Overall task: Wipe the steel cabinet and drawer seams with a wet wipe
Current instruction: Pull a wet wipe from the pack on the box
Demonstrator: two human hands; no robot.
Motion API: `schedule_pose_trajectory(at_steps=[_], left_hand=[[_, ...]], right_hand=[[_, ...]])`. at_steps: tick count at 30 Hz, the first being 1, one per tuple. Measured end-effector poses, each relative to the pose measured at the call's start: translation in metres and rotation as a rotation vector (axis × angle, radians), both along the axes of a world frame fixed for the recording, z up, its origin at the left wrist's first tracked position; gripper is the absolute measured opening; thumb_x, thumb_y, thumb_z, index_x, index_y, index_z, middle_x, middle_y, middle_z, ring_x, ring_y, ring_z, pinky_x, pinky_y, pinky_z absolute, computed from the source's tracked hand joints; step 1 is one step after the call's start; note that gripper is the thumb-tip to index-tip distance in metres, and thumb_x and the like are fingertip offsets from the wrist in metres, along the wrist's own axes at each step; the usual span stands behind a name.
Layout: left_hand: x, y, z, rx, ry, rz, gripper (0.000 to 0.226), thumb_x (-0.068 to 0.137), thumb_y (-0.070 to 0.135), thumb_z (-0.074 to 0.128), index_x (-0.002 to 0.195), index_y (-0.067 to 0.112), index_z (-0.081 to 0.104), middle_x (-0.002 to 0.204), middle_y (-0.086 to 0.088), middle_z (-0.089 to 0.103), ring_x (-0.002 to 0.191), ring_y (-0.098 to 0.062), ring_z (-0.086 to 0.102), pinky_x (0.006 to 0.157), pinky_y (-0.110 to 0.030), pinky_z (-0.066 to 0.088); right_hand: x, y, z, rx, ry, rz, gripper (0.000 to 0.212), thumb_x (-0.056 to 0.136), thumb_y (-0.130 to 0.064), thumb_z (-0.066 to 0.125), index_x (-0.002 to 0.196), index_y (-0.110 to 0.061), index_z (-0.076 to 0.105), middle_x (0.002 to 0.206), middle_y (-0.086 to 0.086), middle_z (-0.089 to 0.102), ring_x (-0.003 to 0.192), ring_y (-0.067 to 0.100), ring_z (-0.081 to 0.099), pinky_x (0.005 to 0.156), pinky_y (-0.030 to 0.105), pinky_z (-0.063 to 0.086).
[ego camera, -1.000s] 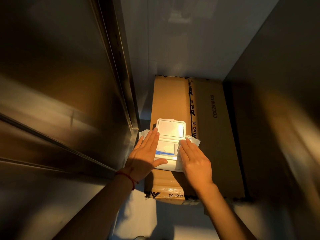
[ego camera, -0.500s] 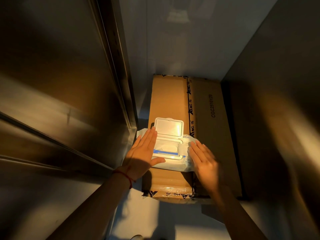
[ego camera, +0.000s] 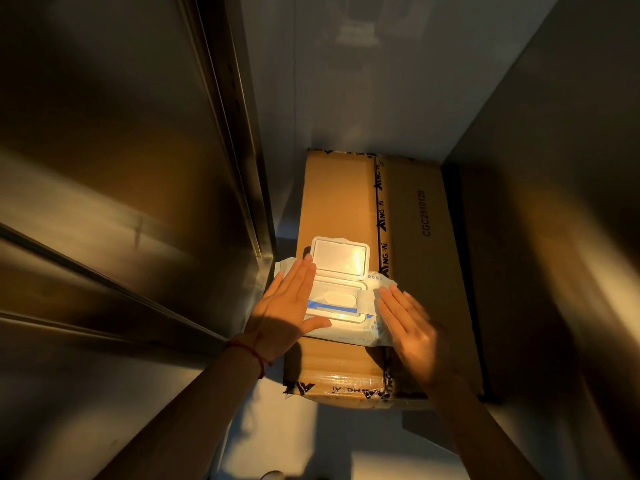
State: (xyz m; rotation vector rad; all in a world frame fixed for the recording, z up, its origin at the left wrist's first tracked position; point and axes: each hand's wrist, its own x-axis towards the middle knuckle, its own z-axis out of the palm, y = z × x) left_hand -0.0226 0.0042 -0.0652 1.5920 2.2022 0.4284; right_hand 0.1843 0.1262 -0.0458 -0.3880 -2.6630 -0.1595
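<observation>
1. The steel cabinet [ego camera: 114,188] fills the whole left half of the frame, a brushed panel catching warm orange light, with dark horizontal seams [ego camera: 104,282] running diagonally across the lower left and a vertical edge strip [ego camera: 239,133] dropping from the top centre.
2. A second dim wall [ego camera: 561,202] takes the right side, blurred and streaked with light.
3. Centre frame, a long cardboard box [ego camera: 415,244] lies on the pale floor [ego camera: 294,441], sealed with printed black tape down its middle and stamped with a code along its right flap.
4. The left arm comes in from the bottom left, forearm angled up and right, a red string bracelet [ego camera: 246,351] on the wrist.
5. The right arm enters from the bottom right, angled up and left, slightly motion-blurred.
6. On the near left part of the box sits the wet wipe pack [ego camera: 375,332], pale blue, its white flip lid [ego camera: 341,256] standing open towards the top of the frame, with the oval dispensing opening [ego camera: 338,297] showing below it.
7. The left hand [ego camera: 287,306] lies flat on the pack's left side, fingers straight and together, pointing up-frame, thumb spread across the pack's lower edge. Nothing gripped, just pressing.
8. The right hand [ego camera: 408,327] lies flat on the pack's right end, fingers straight, slightly fanned and pointing upper left, with nothing clasped.
</observation>
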Motion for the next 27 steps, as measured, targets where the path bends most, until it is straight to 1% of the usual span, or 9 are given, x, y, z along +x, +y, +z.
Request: schedule_pose_trajectory(at_steps=[3,5,9,12,14,18,21,23,27], left_hand=[[0.0,-0.001,0.001,-0.005,-0.003,0.0,0.093,0.084,0.057,0.049,0.136,0.021,-0.019,0.155,-0.002,-0.01,0.142,-0.015,-0.006,0.105,-0.021,-0.014],[0.0,-0.001,0.002,-0.01,0.001,0.003,0.094,0.085,0.057,0.049,0.141,0.018,-0.015,0.155,-0.002,-0.011,0.142,-0.015,-0.006,0.106,-0.022,-0.014],[0.001,-0.001,0.005,-0.002,-0.03,0.006,0.091,0.086,0.054,0.049,0.141,0.017,-0.014,0.155,-0.001,-0.01,0.143,-0.015,-0.005,0.105,-0.019,-0.014],[0.001,-0.001,0.007,-0.008,-0.054,-0.002,0.091,0.087,0.052,0.05,0.14,0.017,-0.015,0.155,-0.002,-0.011,0.142,-0.016,-0.006,0.104,-0.019,-0.015],[0.001,0.0,0.009,-0.02,-0.051,-0.005,0.091,0.087,0.052,0.049,0.141,0.016,-0.014,0.155,-0.002,-0.012,0.142,-0.016,-0.007,0.104,-0.02,-0.015],[0.001,0.001,0.01,-0.038,-0.078,-0.007,0.092,0.087,0.051,0.05,0.142,0.014,-0.014,0.154,-0.003,-0.013,0.142,-0.016,-0.007,0.104,-0.02,-0.015],[0.001,0.002,0.011,-0.051,-0.105,-0.001,0.092,0.087,0.049,0.052,0.143,0.014,-0.013,0.155,-0.004,-0.012,0.142,-0.017,-0.007,0.104,-0.02,-0.015],[0.001,0.002,0.011,-0.054,-0.107,0.001,0.093,0.087,0.049,0.052,0.142,0.015,-0.014,0.155,-0.003,-0.012,0.143,-0.017,-0.006,0.105,-0.021,-0.013],[0.0,0.002,0.011,-0.061,-0.103,-0.001,0.093,0.087,0.05,0.052,0.142,0.016,-0.014,0.155,-0.002,-0.012,0.143,-0.017,-0.006,0.106,-0.023,-0.012]], right_hand=[[-0.001,0.001,0.003,0.035,0.002,-0.011,0.046,0.057,-0.014,0.087,0.093,0.008,0.071,0.103,0.023,0.068,0.094,0.034,0.067,0.11,0.031,0.022],[-0.002,-0.001,0.005,0.043,-0.027,-0.019,0.056,0.045,-0.011,0.093,0.093,0.007,0.071,0.103,0.021,0.068,0.094,0.032,0.067,0.106,0.033,0.032],[-0.005,-0.007,0.009,0.014,-0.013,0.003,0.058,0.046,-0.009,0.092,0.098,0.006,0.07,0.104,0.021,0.068,0.096,0.031,0.067,0.09,0.037,0.049],[-0.005,-0.007,0.01,0.051,-0.017,-0.002,0.055,0.05,-0.011,0.091,0.098,0.005,0.07,0.106,0.02,0.068,0.098,0.031,0.066,0.106,0.036,0.028],[-0.005,-0.007,0.009,0.061,-0.015,-0.003,0.054,0.051,-0.01,0.091,0.098,0.005,0.07,0.107,0.02,0.068,0.099,0.031,0.066,0.107,0.037,0.023],[-0.006,-0.011,0.012,0.04,0.0,0.022,0.054,0.05,-0.01,0.091,0.097,0.004,0.071,0.106,0.019,0.068,0.099,0.03,0.066,0.1,0.035,0.04],[-0.009,-0.014,0.014,0.002,0.008,0.03,0.055,0.048,-0.011,0.092,0.096,0.004,0.071,0.106,0.019,0.068,0.098,0.031,0.066,0.082,0.041,0.054],[-0.011,-0.016,0.016,-0.016,0.004,0.025,0.056,0.047,-0.012,0.093,0.096,0.004,0.071,0.106,0.02,0.068,0.098,0.031,0.066,0.075,0.045,0.057],[-0.016,-0.021,0.024,-0.039,-0.042,-0.004,0.064,0.042,-0.016,0.094,0.099,0.003,0.071,0.108,0.019,0.067,0.1,0.031,0.065,0.08,0.042,0.053]])
